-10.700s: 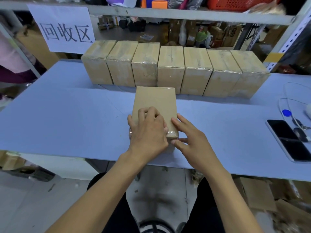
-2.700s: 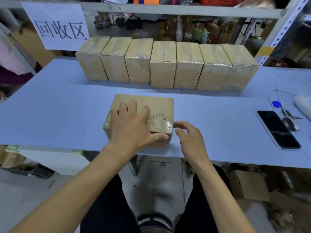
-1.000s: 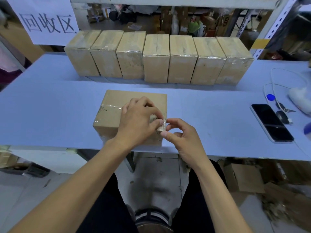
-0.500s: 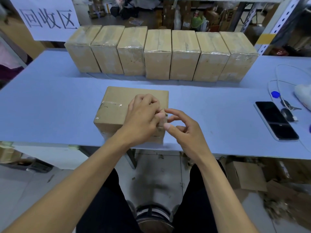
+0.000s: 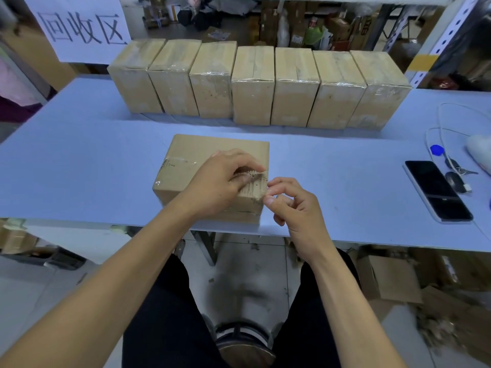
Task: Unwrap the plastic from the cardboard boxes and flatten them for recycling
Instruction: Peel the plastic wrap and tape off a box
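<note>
A brown cardboard box wrapped in clear plastic film lies near the front edge of the blue table. My left hand lies on the box's right half, fingers curled, pinching a lifted strip of plastic at the top right corner. My right hand is at the box's right end, thumb and forefinger pinching the torn plastic film there. Torn, roughened cardboard shows between the two hands.
Several wrapped boxes stand in a row at the back of the table. A black phone, keys with a blue tag and a white cable lie at the right. A paper sign hangs back left. Loose cartons sit on the floor.
My right hand has moved in from open fingers to pinching the plastic at the box's right end. My left hand stays on the box, its fingers still on the strip.
</note>
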